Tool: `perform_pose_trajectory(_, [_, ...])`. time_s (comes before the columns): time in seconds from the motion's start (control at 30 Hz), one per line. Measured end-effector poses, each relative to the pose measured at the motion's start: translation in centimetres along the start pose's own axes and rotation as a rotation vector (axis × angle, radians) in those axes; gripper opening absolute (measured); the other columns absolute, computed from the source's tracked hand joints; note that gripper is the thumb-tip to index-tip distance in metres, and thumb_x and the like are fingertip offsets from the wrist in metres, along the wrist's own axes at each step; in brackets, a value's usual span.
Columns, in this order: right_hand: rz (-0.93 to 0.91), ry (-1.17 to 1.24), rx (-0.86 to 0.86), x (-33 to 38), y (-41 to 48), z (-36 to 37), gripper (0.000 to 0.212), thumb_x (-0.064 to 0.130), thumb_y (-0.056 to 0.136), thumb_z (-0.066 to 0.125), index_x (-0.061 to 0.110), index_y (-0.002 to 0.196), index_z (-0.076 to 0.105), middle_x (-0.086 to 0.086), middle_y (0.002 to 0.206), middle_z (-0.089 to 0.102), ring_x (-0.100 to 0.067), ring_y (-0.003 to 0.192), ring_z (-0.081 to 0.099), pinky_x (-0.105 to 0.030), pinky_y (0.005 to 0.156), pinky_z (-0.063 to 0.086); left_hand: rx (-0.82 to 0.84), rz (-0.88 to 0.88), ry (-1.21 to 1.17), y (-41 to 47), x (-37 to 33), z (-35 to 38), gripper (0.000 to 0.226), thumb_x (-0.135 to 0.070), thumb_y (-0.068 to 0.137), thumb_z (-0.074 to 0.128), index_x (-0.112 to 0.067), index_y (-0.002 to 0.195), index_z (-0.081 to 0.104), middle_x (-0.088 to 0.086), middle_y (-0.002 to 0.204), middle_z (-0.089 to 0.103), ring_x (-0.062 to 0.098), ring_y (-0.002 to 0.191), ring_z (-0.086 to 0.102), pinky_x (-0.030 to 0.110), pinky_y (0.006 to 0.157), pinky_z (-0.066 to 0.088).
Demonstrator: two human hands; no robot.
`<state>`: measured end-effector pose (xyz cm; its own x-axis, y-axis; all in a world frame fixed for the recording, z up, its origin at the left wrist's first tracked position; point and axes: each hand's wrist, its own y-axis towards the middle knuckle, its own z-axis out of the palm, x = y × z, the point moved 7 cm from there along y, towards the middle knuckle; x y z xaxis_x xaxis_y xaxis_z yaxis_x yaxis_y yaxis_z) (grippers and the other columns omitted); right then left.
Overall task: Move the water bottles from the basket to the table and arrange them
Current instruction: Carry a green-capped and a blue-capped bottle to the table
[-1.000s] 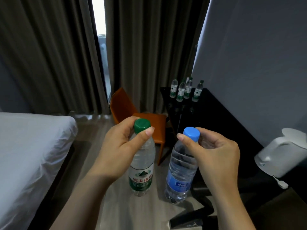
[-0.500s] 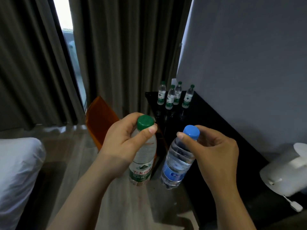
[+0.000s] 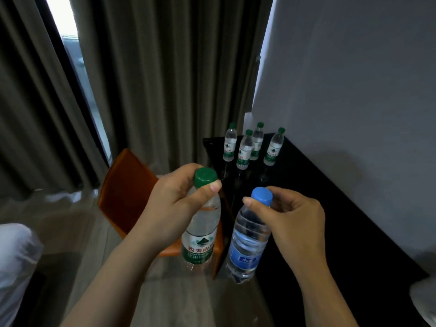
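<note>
Left hand (image 3: 174, 206) grips the green-cap bottle (image 3: 201, 230) by its neck, thumb & fingers curled round just under the cap; bottle hangs upright in the air over the orange chair (image 3: 127, 197). Right hand (image 3: 292, 220) pinches the blue-cap bottle (image 3: 247, 241) at the neck, bottle tilted, by the table's (image 3: 330, 208) near-left edge. Four green-cap bottles (image 3: 245, 149) stand upright at the table's far-left corner, close together, next to the wall (image 3: 354, 79).

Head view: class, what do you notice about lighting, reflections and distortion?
Head view: daylight blows out white in the curtain gap; the room is dim; the glossy black table mirrors the four standing bottles; the wide lens slants the wall edge; the green-capped bottle and blue-capped bottle look sharp.
</note>
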<state>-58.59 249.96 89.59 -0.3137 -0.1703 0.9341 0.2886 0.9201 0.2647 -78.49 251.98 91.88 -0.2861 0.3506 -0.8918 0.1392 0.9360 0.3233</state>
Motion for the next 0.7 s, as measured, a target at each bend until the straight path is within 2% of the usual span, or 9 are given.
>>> perform_pose_trajectory(0.17, [-0.04, 0.04, -0.011, -0.4, 7.4, 1.1, 0.021, 0.024, 0.065, 0.086, 0.033, 0.078, 0.071, 0.017, 0.073, 0.073, 0.003, 0.074, 0.068, -0.011, 0.062, 0.051, -0.005, 0.036, 0.07, 7.4, 1.1, 0.5, 0.033, -0.052, 0.078, 0.055, -0.023, 0.092, 0.063, 0.0, 0.088, 0.069, 0.015, 0.085, 0.066, 0.052, 0.077, 0.052])
perform_pose_trajectory(0.3, [-0.052, 0.045, -0.018, -1.2, 11.5, 2.1, 0.027, 0.022, 0.065, 0.085, 0.04, 0.072, 0.067, 0.025, 0.072, 0.07, 0.007, 0.073, 0.067, -0.007, 0.061, 0.05, -0.019, 0.043, 0.073, 11.3, 2.9, 1.1, 0.029, -0.047, 0.08, 0.058, -0.022, 0.092, 0.063, 0.001, 0.089, 0.069, 0.014, 0.086, 0.065, 0.049, 0.078, 0.053])
perform_pose_trajectory(0.43, [0.01, 0.002, -0.062, -3.5, 14.9, 2.8, 0.021, 0.026, 0.064, 0.086, 0.032, 0.079, 0.071, 0.017, 0.072, 0.072, 0.005, 0.074, 0.067, -0.01, 0.062, 0.051, 0.041, -0.026, 0.023, 15.2, 6.1, 2.4, 0.025, -0.041, 0.079, 0.06, -0.021, 0.093, 0.066, 0.0, 0.091, 0.069, 0.011, 0.086, 0.066, 0.044, 0.08, 0.054])
perform_pose_trajectory(0.6, [0.062, -0.04, -0.125, -6.2, 18.9, 4.2, 0.024, 0.025, 0.065, 0.085, 0.038, 0.067, 0.066, 0.019, 0.071, 0.071, 0.001, 0.069, 0.068, -0.016, 0.063, 0.051, 0.162, -0.089, -0.106, 20.9, 10.2, 4.3, 0.019, -0.033, 0.084, 0.064, -0.015, 0.091, 0.065, 0.006, 0.088, 0.068, 0.018, 0.085, 0.066, 0.028, 0.067, 0.056])
perform_pose_trajectory(0.7, [0.086, -0.047, -0.191, -7.6, 21.2, 4.7, 0.022, 0.022, 0.064, 0.086, 0.033, 0.076, 0.071, 0.019, 0.073, 0.072, 0.001, 0.069, 0.069, -0.012, 0.06, 0.052, 0.248, -0.048, -0.082, 24.7, 12.0, 5.3, 0.023, -0.039, 0.078, 0.061, -0.02, 0.089, 0.065, -0.004, 0.085, 0.07, 0.009, 0.083, 0.065, 0.026, 0.071, 0.053])
